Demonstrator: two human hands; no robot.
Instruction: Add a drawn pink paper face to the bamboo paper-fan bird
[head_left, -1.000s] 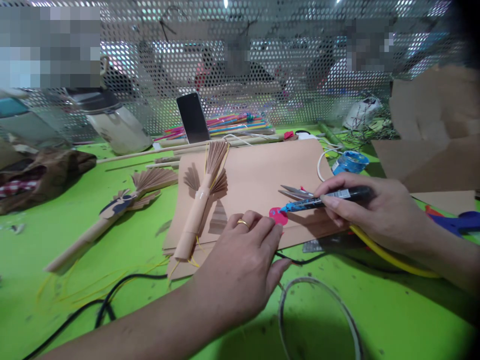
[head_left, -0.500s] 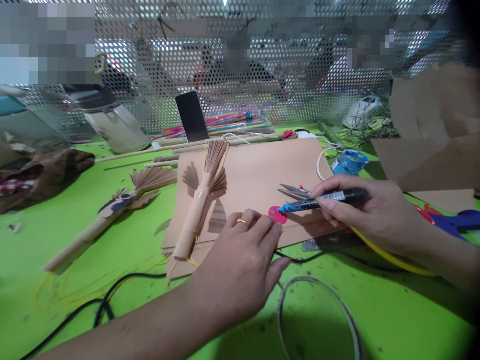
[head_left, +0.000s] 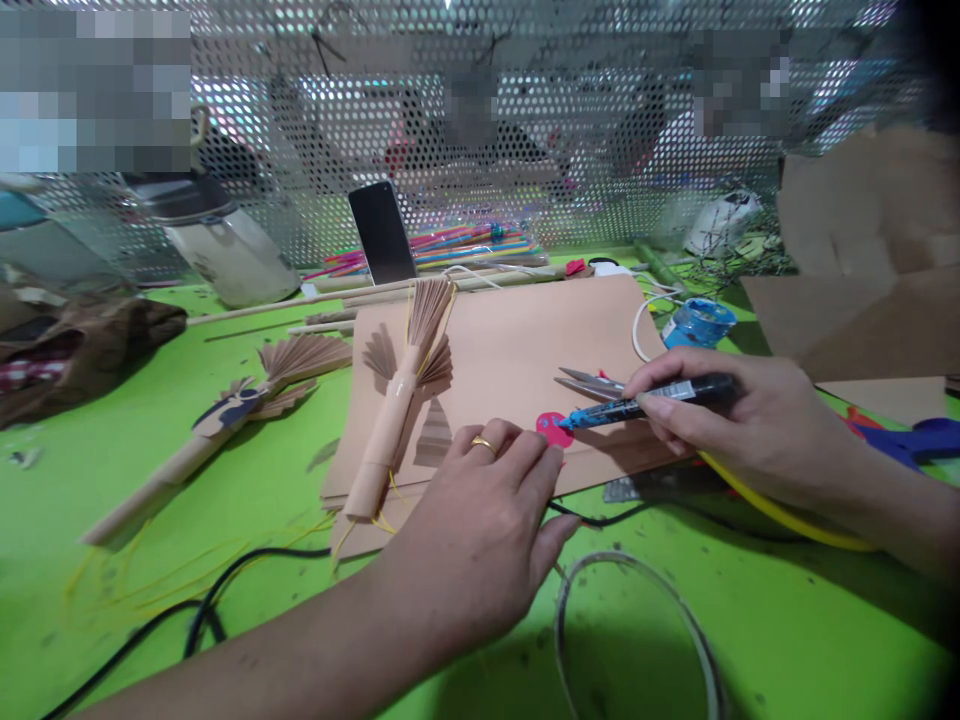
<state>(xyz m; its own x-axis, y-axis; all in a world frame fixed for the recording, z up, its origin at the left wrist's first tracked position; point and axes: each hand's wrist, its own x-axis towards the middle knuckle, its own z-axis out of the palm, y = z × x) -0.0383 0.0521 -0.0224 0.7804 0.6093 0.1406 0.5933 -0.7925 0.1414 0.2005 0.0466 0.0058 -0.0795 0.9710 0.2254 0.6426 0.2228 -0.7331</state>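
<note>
The right hand (head_left: 757, 425) was closed around a blue-smeared pen (head_left: 679, 391), its tip at the red disc (head_left: 553, 429), which lay on brown paper (head_left: 510, 350) atop the green tabletop (head_left: 810, 620). The left hand (head_left: 484, 525), loosely bent and grasping nothing, rested its fingertips at the disc's near edge.

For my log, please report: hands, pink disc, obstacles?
Right hand holding marker at pink disc. Left hand at disc's edge. Scissors near marker, possibly in way.

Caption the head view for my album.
Right hand holds a blue-smeared marker at a pink disc, left hand at its edge.
</note>
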